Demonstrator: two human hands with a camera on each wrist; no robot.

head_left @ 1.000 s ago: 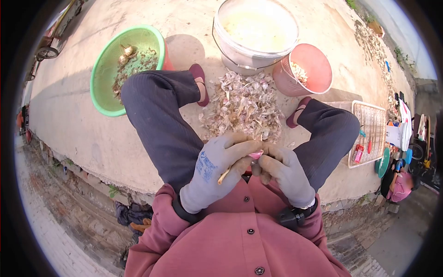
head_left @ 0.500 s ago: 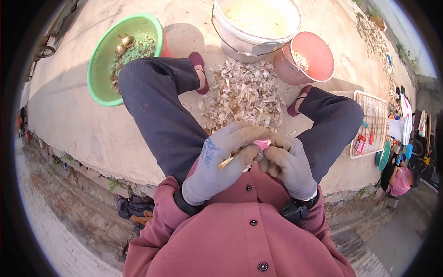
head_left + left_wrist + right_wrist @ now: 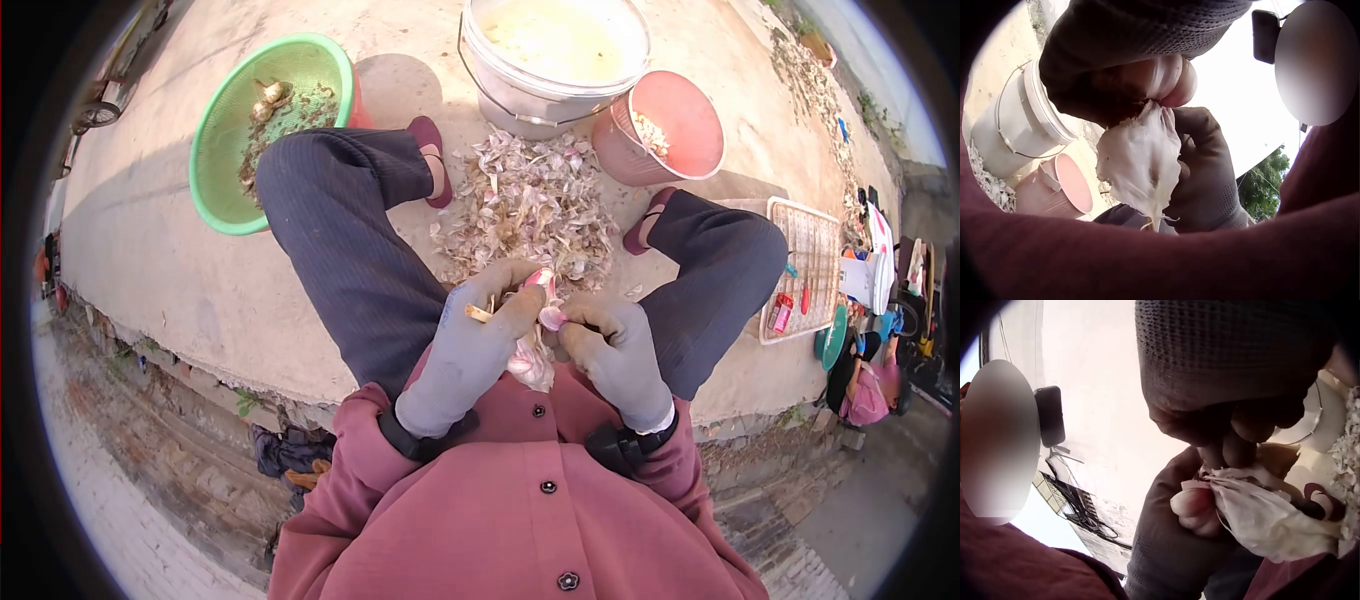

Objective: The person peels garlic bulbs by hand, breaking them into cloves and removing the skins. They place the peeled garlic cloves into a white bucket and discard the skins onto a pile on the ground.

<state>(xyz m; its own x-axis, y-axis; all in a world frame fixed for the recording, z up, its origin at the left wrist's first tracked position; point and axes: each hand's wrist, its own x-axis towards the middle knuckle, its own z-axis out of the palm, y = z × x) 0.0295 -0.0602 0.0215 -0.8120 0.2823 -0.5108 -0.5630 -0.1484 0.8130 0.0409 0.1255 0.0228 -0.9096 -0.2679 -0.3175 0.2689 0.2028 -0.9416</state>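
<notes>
Wearing a grey knit glove, my left hand grips a garlic bulb above the lap. Its cut dry stalk pokes out between the fingers. A pale sheet of papery skin hangs down below exposed cloves in the left wrist view. My gloved right hand is beside the bulb, its thumb and forefinger pinching a pinkish garlic clove there. In the right wrist view, bare cloves bulge out next to the loose skin, and fingers cover the rest of the bulb.
A heap of garlic skins lies between the feet. Beyond stand a large white bucket and a pink bucket with pale cloves inside. A green mesh basket is at left, a shallow crate at right.
The hands have come slightly apart from being close together. Papery skin now hangs loose under the left hand, and more of the pink-white cloves shows.
</notes>
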